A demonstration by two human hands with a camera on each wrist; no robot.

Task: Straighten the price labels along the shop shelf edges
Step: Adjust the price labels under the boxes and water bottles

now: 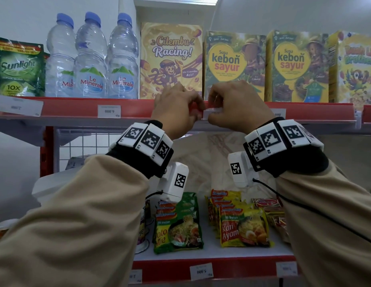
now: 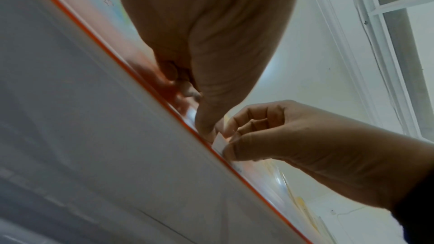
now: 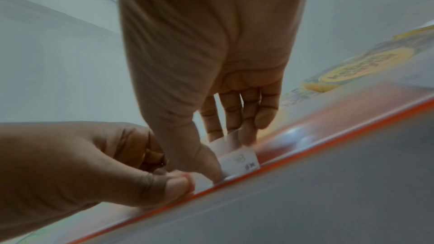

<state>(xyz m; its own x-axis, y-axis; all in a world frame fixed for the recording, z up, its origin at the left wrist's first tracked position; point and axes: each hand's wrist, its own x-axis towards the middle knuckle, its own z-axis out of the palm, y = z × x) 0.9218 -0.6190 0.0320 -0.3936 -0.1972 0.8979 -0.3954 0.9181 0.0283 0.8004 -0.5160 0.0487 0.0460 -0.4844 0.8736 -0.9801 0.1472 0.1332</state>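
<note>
The upper shelf (image 1: 76, 104) carries Le Minerale bottles (image 1: 91, 56) and kebon sayur boxes (image 1: 234, 65). At its red edge, the left hand (image 1: 174, 108) and right hand (image 1: 240, 106) both pinch one white label (image 3: 239, 160), print too blurred to read

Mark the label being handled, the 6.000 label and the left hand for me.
handled label (image 3: 239, 160), right wrist view, its printed face.
6.000 label (image 1: 109, 111), head view, centre of the paper.
left hand (image 1: 173, 106), head view, back of the hand.
</note>
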